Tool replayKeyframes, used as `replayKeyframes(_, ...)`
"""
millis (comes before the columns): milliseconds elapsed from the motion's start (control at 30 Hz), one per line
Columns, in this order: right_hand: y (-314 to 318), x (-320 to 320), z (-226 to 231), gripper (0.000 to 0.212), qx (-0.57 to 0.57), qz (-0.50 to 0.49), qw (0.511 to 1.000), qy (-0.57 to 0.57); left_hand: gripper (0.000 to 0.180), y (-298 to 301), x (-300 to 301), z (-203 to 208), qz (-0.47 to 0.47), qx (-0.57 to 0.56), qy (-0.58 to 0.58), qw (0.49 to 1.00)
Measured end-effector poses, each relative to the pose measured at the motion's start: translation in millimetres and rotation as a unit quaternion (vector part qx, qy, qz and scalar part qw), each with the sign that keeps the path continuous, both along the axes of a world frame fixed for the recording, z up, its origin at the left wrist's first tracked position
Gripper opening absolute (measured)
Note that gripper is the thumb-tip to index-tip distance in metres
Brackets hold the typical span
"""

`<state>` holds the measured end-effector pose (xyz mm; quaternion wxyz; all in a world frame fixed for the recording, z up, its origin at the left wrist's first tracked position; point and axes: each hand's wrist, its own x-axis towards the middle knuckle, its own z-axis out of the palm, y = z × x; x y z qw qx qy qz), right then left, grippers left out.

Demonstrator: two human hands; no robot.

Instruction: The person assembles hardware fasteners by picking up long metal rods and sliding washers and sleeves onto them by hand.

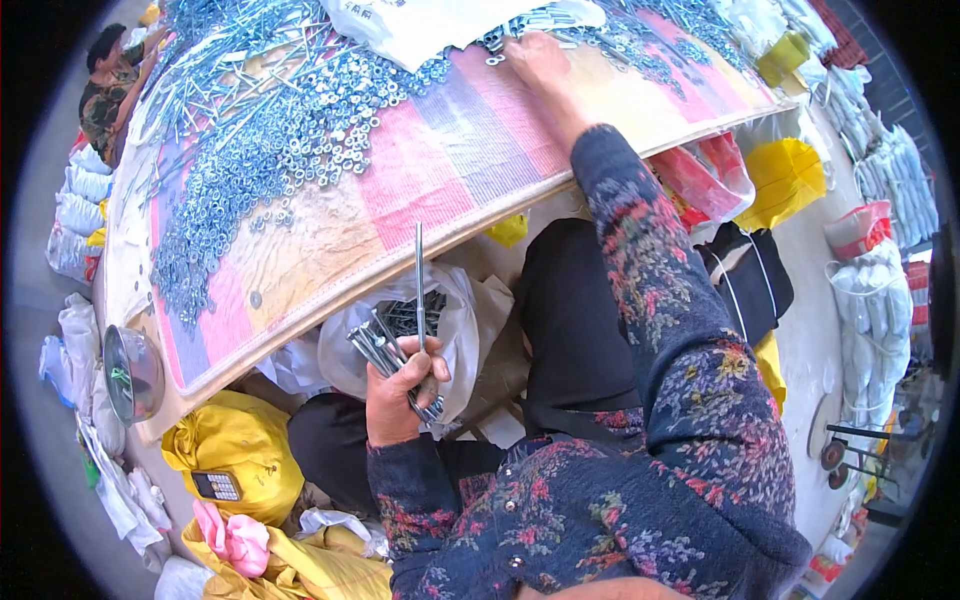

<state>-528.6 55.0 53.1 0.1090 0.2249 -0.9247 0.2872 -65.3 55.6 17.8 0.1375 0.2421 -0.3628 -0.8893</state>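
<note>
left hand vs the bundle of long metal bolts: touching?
Touching. The head view shows the left hand wrapped around the bundle of long metal bolts, with shafts sticking out on both sides of the grip.

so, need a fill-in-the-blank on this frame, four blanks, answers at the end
The left hand grips a bunch of bolts; the hand out over the table is the ____ one.
The keypad device lies on a ____ bag.
The person's sleeves are dark, patterned with ____.
The plastic bag behind the bolts, with metal pieces inside, is ____.

Missing words: right; yellow; flowers; white.
</note>
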Motion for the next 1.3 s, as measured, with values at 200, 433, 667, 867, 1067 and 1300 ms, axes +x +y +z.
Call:
replayKeyframes(200, -38.6, -19.0, -3.7, 0.042, 0.034, 0.017, 0.999, -0.012, 0.023, 2.2, -11.1, 0.1, 0.009, 0.001, -0.006, 1.0)
replayKeyframes(433, -20.2, 47.7, -1.4, 0.024, -0.204, 0.215, 0.943, -0.153, 0.023, 1.1, -2.4, -10.0, 0.078, -0.013, -0.016, 0.997)
replayKeyframes(667, 5.3, 179.8, -1.4, 0.019, -0.358, 0.443, 0.679, -0.464, 0.024, -4.7, 4.8, -2.0, 0.104, -0.064, -0.01, 0.992)
replayKeyframes(867, 0.3, 227.5, 2.5, 0.019, -0.303, 0.433, 0.708, -0.469, 0.019, -11.8, 25.7, -4.4, 0.143, -0.047, -0.022, 0.988)
replayKeyframes(1067, -6.1, 252.4, 1.0, 0.021, -0.19, 0.464, 0.801, -0.326, 0.013, -13.3, 48.4, -1.2, 0.142, -0.084, -0.005, 0.986)
replayKeyframes(1300, -18.4, 281.7, 32.3, 0.025, 0.029, 0.624, 0.721, -0.299, 0.015, -13.7, 50.4, 9.9, 0.161, -0.139, -0.059, 0.975)
